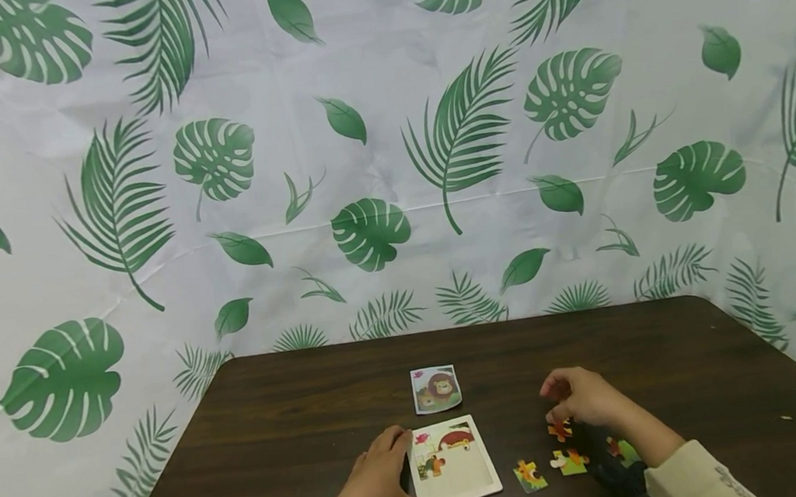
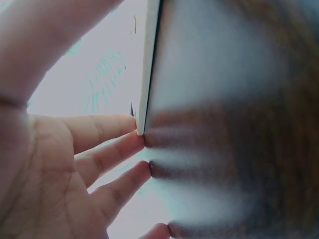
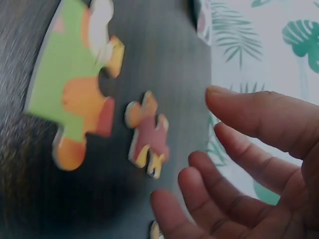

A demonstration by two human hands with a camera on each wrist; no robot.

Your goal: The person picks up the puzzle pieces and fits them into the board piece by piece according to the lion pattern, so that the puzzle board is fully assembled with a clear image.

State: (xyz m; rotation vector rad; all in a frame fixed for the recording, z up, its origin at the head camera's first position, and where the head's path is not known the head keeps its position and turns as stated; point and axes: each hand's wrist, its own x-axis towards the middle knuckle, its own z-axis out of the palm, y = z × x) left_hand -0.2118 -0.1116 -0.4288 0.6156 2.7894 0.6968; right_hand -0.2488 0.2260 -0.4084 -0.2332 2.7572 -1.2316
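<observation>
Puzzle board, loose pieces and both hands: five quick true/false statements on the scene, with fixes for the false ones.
1. The left hand touches the puzzle board. True.
2. The board is completely filled with pieces. False: a large part of it, toward the near right, is bare.
3. The right hand is near the loose pieces and holds none of them. True.
4. In the head view, the loose pieces lie left of the board. False: they lie to its right.
5. The lion card lies on the table, beyond the board. True.
</observation>
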